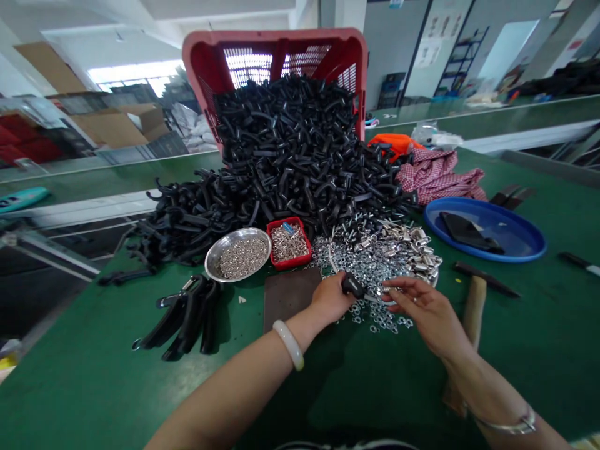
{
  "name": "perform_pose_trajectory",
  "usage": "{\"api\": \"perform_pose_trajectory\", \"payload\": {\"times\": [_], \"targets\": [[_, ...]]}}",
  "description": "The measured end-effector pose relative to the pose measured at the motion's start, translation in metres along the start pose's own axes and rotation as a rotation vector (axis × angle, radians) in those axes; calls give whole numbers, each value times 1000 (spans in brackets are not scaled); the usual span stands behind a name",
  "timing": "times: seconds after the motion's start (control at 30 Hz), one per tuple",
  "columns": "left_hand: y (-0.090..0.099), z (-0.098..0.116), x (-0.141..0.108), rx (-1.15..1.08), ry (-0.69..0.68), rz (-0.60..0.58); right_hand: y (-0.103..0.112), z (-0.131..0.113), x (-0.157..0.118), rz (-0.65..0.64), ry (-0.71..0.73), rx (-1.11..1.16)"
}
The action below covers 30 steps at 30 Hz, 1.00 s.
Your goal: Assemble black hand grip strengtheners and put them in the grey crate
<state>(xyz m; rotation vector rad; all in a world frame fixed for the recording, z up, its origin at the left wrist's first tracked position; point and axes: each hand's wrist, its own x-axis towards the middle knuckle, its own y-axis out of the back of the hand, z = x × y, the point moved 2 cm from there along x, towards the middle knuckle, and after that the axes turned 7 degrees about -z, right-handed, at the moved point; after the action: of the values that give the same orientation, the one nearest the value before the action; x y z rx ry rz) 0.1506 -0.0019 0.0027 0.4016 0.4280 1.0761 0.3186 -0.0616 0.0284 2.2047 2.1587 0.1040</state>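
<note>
My left hand is closed around a black plastic part, whose rounded end sticks out toward the right. Just to its right, my right hand pinches a small silver metal piece that looks like a spring. Both hands are over the near edge of a heap of small metal nuts and fittings. Most of the black part is hidden by my left fingers. Under my left wrist lies a dark flat pad.
Black plastic handles spill from a tipped red basket. A metal bowl and a red tray hold small parts. Several black handles lie left. Right are a hammer and a blue tray.
</note>
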Motion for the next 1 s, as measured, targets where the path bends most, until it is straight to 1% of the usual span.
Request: {"api": "perform_pose_trajectory", "payload": {"times": [0.07, 0.17, 0.2, 0.27, 0.33, 0.43, 0.57, 0.67, 0.8, 0.9, 1.0], "targets": [[7, 1, 2, -391, 83, 27, -9, -5, 3, -3, 4, 0], [17, 7, -1, -940, 191, 26, -25, -11, 8, -20, 21, 28], [20, 10, -4, -1073, 198, 31, -31, -14, 10, -35, 38, 41], [26, 13, -9, -1254, 190, 64, -42, -18, 14, -71, 84, 58], [30, 13, -15, -1333, 205, 88, -53, -21, 19, -94, 129, 68], [32, 8, -21, -1372, 267, 72, -68, -23, 27, -105, 164, 101], [36, 3, -27, -1449, 373, 41, -79, -21, 35, -139, 151, 114], [40, 3, -30, -1527, 419, 13, -82, -19, 38, -131, 118, 102], [43, 2, -33, -1596, 422, -40, -81, -18, 40, -109, 92, 106], [44, -1, -35, -1630, 401, -61, -79, -14, 45, -150, 65, 143], [41, -4, -35, -1647, 353, -37, -76, -9, 50, -212, -13, 206]]}}
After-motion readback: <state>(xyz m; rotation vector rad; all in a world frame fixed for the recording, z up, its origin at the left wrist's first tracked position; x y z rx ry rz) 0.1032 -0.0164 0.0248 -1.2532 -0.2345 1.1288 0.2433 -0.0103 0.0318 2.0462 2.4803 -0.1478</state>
